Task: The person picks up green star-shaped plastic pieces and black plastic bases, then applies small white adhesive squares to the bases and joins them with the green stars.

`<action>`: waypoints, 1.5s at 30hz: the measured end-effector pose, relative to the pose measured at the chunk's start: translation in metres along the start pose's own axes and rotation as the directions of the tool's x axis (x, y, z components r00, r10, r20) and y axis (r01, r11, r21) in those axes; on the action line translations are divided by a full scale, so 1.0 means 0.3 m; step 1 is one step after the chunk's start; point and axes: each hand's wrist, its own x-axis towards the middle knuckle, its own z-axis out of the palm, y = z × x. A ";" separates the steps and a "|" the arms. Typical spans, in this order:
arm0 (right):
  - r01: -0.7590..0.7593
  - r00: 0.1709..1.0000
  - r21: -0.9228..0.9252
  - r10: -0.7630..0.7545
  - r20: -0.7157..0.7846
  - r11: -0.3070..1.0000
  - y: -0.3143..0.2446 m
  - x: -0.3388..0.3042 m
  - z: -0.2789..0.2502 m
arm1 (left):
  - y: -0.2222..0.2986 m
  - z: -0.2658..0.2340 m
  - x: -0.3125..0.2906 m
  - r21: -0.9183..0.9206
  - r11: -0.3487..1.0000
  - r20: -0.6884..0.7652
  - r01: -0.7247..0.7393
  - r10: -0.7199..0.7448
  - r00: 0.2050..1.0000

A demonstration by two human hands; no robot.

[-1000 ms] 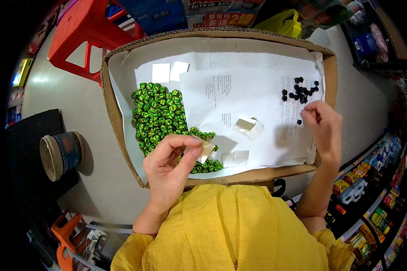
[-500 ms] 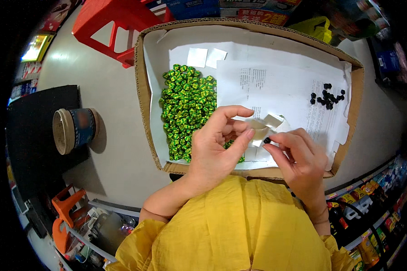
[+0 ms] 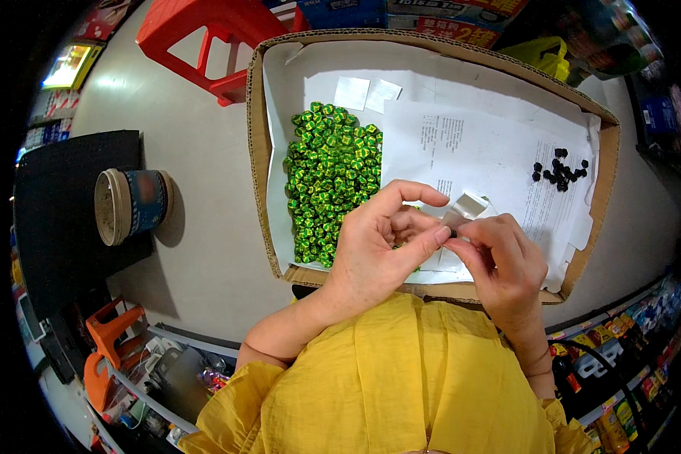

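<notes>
My left hand [image 3: 382,242] pinches a small silvery foil square [image 3: 452,219] between thumb and fingers, its index finger stretched out above. Close against it, my right hand [image 3: 513,261] grips a small black ball [image 3: 453,234], which touches the left thumb tip. Fingers partly cover the foil. Beyond the fingertips, another pale foil square [image 3: 473,203] lies on the paper. A pile of balls in shiny green and yellow wrap [image 3: 333,163] fills the left side of the cardboard tray [image 3: 259,151]. Several loose black balls [image 3: 561,175] lie on the tray's right.
White printed paper [image 3: 499,144] lines the tray. Two foil squares [image 3: 352,92] lie near its far edge. A red plastic stool [image 3: 197,41] stands behind at left, and a round tub [image 3: 132,206] is farther left. Packaged goods [image 3: 605,356] fill shelves at lower right.
My hands have come together, bringing the black ball to the foil at my left fingertips. The whole view has shifted slightly, so the tray appears farther right.
</notes>
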 end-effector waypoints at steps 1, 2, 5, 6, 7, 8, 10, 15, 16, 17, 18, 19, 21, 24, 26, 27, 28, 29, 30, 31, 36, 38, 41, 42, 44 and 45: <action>0.030 0.999 0.005 -0.030 0.009 1.000 0.002 0.001 -0.003 | -0.003 0.001 0.000 -0.016 1.000 0.002 -0.007 0.007 1.000; 0.031 0.999 0.004 -0.031 0.010 1.000 0.002 0.003 -0.005 | -0.005 0.002 0.001 -0.031 0.999 0.004 -0.014 0.014 1.000; 0.103 0.995 -0.072 -0.104 -0.009 0.992 0.004 0.004 -0.006 | -0.001 0.003 0.004 -0.117 0.993 -0.004 0.020 -0.020 1.000; 0.121 0.992 -0.100 -0.122 -0.008 0.988 0.004 0.002 -0.006 | 0.002 -0.002 0.006 -0.117 0.993 -0.005 0.020 -0.021 1.000; 0.137 0.990 -0.127 -0.140 -0.007 0.982 0.004 0.001 -0.006 | 0.006 -0.011 0.008 -0.098 0.993 0.012 0.066 -0.065 0.998; 0.137 0.990 -0.127 -0.139 -0.007 0.982 0.005 0.001 -0.006 | 0.008 -0.017 0.009 -0.078 0.991 0.029 0.111 -0.109 0.994; 0.202 0.979 -0.159 -0.203 0.011 0.966 0.007 0.004 -0.009 | 0.003 -0.021 0.013 -0.096 0.989 0.032 0.113 -0.110 0.993; 0.090 0.996 0.039 -0.090 -0.005 0.995 0.024 -0.025 -0.052 | 0.012 -0.028 0.001 -0.146 0.979 0.019 0.142 -0.141 0.990; 0.049 0.997 0.097 -0.043 -0.060 0.994 0.030 -0.032 -0.061 | 0.016 -0.024 0.000 -0.158 0.977 0.000 0.143 -0.145 0.989; 0.050 0.997 0.098 -0.044 -0.058 0.994 0.039 -0.031 -0.061 | 0.020 -0.021 -0.001 -0.170 0.975 -0.019 0.145 -0.150 0.988; 0.188 0.981 0.030 -0.186 -0.045 0.982 0.054 -0.028 -0.055 | 0.024 -0.020 -0.002 -0.171 0.975 -0.021 0.144 -0.150 0.989; 0.321 0.947 -0.036 -0.322 -0.024 0.946 0.068 -0.028 -0.046 | 0.028 -0.020 -0.004 -0.164 0.975 0.000 0.151 -0.154 0.988; 0.366 0.928 -0.042 -0.368 -0.058 0.929 0.074 -0.024 -0.027 | 0.034 -0.015 -0.006 -0.157 0.974 0.023 0.160 -0.159 0.987; 0.449 0.892 -0.060 -0.451 -0.022 0.891 0.072 -0.009 -0.025 | 0.036 -0.012 -0.012 -0.143 0.977 0.016 0.160 -0.160 0.987; 0.452 0.891 -0.066 -0.454 -0.020 0.890 0.068 -0.006 -0.027 | 0.037 -0.008 -0.017 -0.089 0.987 0.001 0.132 -0.133 0.991; 0.453 0.890 -0.066 -0.455 -0.020 0.889 0.064 -0.005 -0.027 | 0.037 -0.008 -0.018 -0.089 0.987 0.000 0.131 -0.131 0.991; 0.423 0.905 -0.065 -0.425 -0.025 0.904 0.060 -0.006 -0.026 | 0.035 -0.008 -0.018 -0.084 0.988 0.011 0.132 -0.131 0.991; 0.392 0.918 -0.064 -0.395 -0.030 0.918 0.055 -0.007 -0.024 | 0.034 -0.008 -0.019 -0.080 0.988 0.022 0.132 -0.131 0.991; 0.393 0.918 -0.064 -0.396 -0.029 0.917 0.052 -0.008 -0.023 | 0.039 -0.008 -0.018 -0.081 0.988 0.021 0.132 -0.130 0.991; 0.336 0.941 -0.037 -0.337 -0.021 0.941 0.049 -0.008 -0.021 | 0.049 -0.009 -0.016 -0.059 0.989 0.029 0.134 -0.133 0.991; -0.054 0.998 0.204 0.062 -0.032 0.978 0.004 -0.007 -0.008 | 0.060 -0.018 -0.013 -0.001 0.993 0.054 0.118 -0.118 0.992; -0.451 0.891 0.472 0.411 0.193 0.757 0.002 -0.002 -0.015 | 0.059 -0.020 -0.013 0.015 0.991 0.070 0.135 -0.136 0.988; -0.618 0.786 0.506 0.469 0.403 0.601 0.004 0.005 -0.039 | 0.047 -0.024 -0.016 -0.020 0.994 0.127 0.112 -0.108 0.986; -0.618 0.786 0.505 0.467 0.404 0.602 0.004 0.007 -0.037 | 0.048 -0.024 -0.019 -0.021 0.994 0.125 0.111 -0.107 0.986; -0.643 0.765 0.554 0.486 0.423 0.529 0.006 0.012 -0.038 | 0.052 -0.023 -0.022 -0.067 0.993 0.117 0.096 -0.088 0.989; -0.644 0.764 0.552 0.486 0.424 0.530 0.005 0.012 -0.036 | 0.050 -0.024 -0.021 -0.069 0.993 0.116 0.096 -0.088 0.989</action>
